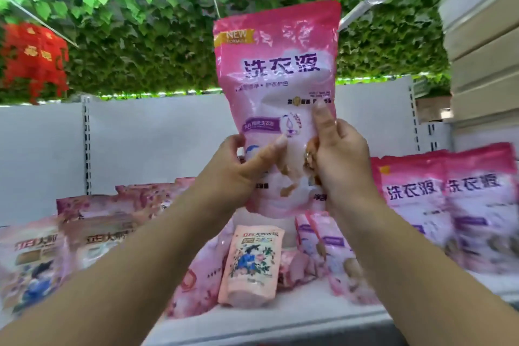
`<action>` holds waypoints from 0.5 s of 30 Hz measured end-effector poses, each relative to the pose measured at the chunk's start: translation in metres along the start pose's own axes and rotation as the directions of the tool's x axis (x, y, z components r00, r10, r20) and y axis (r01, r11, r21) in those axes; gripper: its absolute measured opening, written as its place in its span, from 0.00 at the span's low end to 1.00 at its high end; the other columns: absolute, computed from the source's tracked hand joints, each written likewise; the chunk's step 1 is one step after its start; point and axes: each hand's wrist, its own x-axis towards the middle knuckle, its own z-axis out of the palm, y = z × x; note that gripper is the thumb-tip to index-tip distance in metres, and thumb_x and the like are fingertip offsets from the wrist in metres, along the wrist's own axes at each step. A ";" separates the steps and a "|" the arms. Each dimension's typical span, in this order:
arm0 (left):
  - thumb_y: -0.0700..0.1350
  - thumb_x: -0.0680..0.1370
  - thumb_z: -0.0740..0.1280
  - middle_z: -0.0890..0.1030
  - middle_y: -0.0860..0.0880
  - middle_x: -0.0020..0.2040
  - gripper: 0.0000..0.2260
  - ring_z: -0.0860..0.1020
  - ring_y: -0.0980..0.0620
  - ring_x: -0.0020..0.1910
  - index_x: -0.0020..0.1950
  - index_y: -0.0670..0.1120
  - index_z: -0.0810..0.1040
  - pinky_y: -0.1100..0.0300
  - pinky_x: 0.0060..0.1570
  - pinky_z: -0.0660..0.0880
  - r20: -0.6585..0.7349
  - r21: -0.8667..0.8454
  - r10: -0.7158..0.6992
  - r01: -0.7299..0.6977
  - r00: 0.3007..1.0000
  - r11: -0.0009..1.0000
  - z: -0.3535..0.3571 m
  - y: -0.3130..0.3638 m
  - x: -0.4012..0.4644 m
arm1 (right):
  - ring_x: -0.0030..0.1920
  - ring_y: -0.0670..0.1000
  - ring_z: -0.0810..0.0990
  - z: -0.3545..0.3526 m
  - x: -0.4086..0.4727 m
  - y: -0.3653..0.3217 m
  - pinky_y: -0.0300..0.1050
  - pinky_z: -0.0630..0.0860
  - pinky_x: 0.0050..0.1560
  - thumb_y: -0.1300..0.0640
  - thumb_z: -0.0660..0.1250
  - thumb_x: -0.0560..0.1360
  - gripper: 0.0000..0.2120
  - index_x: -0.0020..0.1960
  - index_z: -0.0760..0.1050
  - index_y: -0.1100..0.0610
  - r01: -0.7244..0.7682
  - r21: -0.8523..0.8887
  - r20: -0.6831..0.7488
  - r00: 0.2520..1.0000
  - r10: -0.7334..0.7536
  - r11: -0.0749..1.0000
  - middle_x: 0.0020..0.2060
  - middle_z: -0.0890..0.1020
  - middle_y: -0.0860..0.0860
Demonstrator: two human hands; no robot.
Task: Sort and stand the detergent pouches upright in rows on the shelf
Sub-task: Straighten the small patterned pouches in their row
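White shelf (280, 314) under leafy green ceiling — above it, the tall pink pouch (276, 87) is held upright, left hand (238, 174) and right hand (341, 160) both gripping its lower half, thumbs on front. Below it lies a small peach pouch (251, 264).

A white shelf (280, 314) runs across the lower part of the frame. At the right, two pink pouches (449, 205) stand upright side by side. In the lower middle, a small peach pouch (251, 264) stands tilted among pink pouches lying in a heap (196, 275). At the lower left, more pink pouches (92, 233) crowd together, blurred.
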 end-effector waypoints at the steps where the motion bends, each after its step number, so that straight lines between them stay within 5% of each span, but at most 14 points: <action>1: 0.58 0.57 0.68 0.82 0.44 0.44 0.32 0.82 0.48 0.38 0.57 0.44 0.72 0.57 0.31 0.78 0.007 -0.016 -0.002 0.002 1.000 1.000 0.008 -0.005 -0.006 | 0.24 0.47 0.65 -0.010 -0.007 0.001 0.41 0.63 0.27 0.40 0.59 0.75 0.20 0.33 0.64 0.53 -0.028 -0.016 -0.015 1.000 0.027 0.999 0.24 0.67 0.49; 4: 0.57 0.58 0.69 0.82 0.41 0.47 0.27 0.82 0.43 0.44 0.52 0.45 0.74 0.51 0.41 0.80 0.022 -0.084 -0.059 0.060 0.998 0.995 0.039 -0.019 -0.022 | 0.25 0.47 0.65 -0.046 -0.027 0.003 0.42 0.63 0.29 0.41 0.59 0.75 0.18 0.34 0.65 0.52 -0.092 -0.089 -0.057 0.995 0.087 0.992 0.25 0.67 0.49; 9: 0.52 0.63 0.70 0.82 0.48 0.40 0.17 0.80 0.51 0.36 0.48 0.48 0.76 0.61 0.34 0.76 0.016 -0.189 -0.121 0.122 0.992 0.974 0.092 -0.041 -0.041 | 0.20 0.45 0.69 -0.100 -0.045 0.000 0.40 0.65 0.21 0.42 0.55 0.77 0.16 0.52 0.70 0.55 -0.198 -0.184 0.009 0.979 0.204 0.963 0.20 0.72 0.43; 11: 0.48 0.67 0.71 0.82 0.47 0.40 0.13 0.81 0.51 0.36 0.48 0.47 0.77 0.58 0.36 0.77 -0.009 -0.193 -0.165 0.160 0.986 0.968 0.112 -0.053 -0.046 | 0.35 0.50 0.78 -0.121 -0.050 0.001 0.45 0.69 0.32 0.44 0.53 0.78 0.20 0.63 0.69 0.55 -0.215 -0.255 0.020 0.974 0.227 0.943 0.41 0.82 0.46; 13: 0.46 0.68 0.72 0.83 0.45 0.43 0.15 0.82 0.48 0.39 0.52 0.44 0.77 0.54 0.39 0.78 -0.048 -0.176 -0.207 0.196 0.977 0.965 0.133 -0.068 -0.052 | 0.55 0.50 0.74 -0.144 -0.053 0.013 0.38 0.67 0.48 0.43 0.50 0.79 0.24 0.69 0.64 0.55 -0.287 -0.337 -0.002 0.953 0.304 0.897 0.61 0.75 0.51; 15: 0.50 0.66 0.75 0.83 0.43 0.46 0.20 0.82 0.43 0.46 0.54 0.43 0.76 0.46 0.48 0.78 -0.075 -0.132 -0.235 0.224 0.969 0.966 0.154 -0.079 -0.059 | 0.67 0.53 0.68 -0.165 -0.052 0.031 0.45 0.64 0.63 0.42 0.48 0.79 0.27 0.73 0.60 0.54 -0.383 -0.354 0.022 0.908 0.417 0.853 0.69 0.68 0.53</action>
